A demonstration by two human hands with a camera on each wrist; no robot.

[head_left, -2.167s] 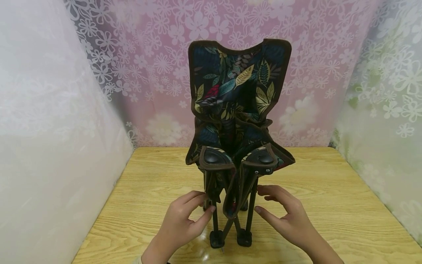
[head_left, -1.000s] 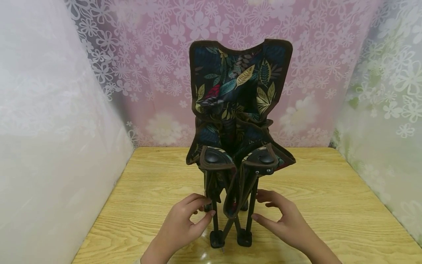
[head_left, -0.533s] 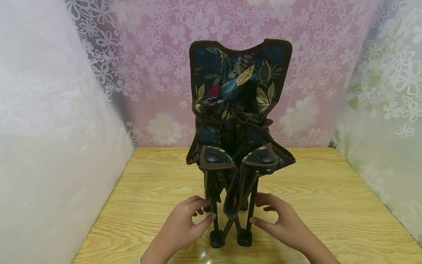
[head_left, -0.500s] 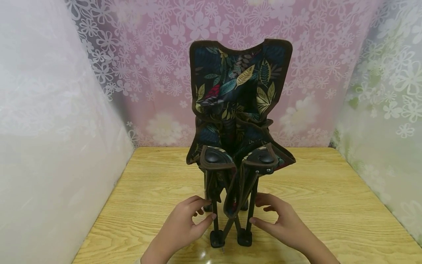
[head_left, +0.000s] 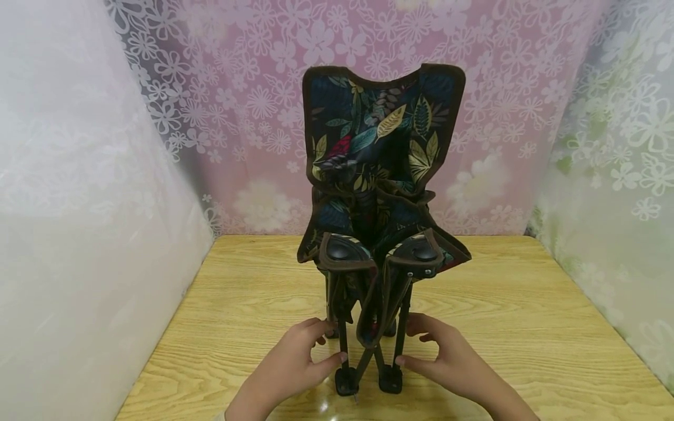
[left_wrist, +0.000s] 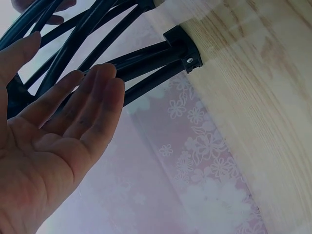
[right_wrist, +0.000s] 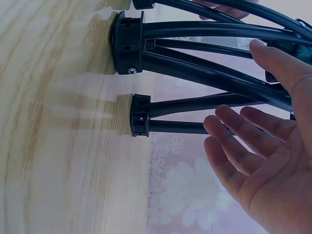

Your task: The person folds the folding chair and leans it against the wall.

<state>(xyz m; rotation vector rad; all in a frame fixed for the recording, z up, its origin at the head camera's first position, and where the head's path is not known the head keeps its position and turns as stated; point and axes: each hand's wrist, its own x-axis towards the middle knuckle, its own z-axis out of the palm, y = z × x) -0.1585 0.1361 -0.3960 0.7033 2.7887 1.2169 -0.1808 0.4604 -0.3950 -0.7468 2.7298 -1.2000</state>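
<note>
A small folding camp chair [head_left: 383, 131] in dark leaf-print fabric with brown edging stands upright and partly folded in the head view. Its thin black legs end in plastic feet [head_left: 390, 380] on the wooden table. My left hand [head_left: 293, 363] is beside the front left leg, thumb tip at the tube and fingers loosely bent. On the other side my right hand [head_left: 443, 355] mirrors it, thumb tip right at the front right leg. In both wrist views, the left palm [left_wrist: 53, 151] and right palm [right_wrist: 273, 165] face the black tubes with fingers extended, not wrapped round them.
The wood-grain table [head_left: 237, 292] reaches back to a pink floral curtain [head_left: 253, 117]. A whitish translucent sheet [head_left: 95, 204] hangs on the left, and a floral sheet [head_left: 611, 222] flanks the table's right side.
Both hands have slid lower along the front legs, toward the feet. The right thumb has come closer in to its leg. The chair stays where it was.
</note>
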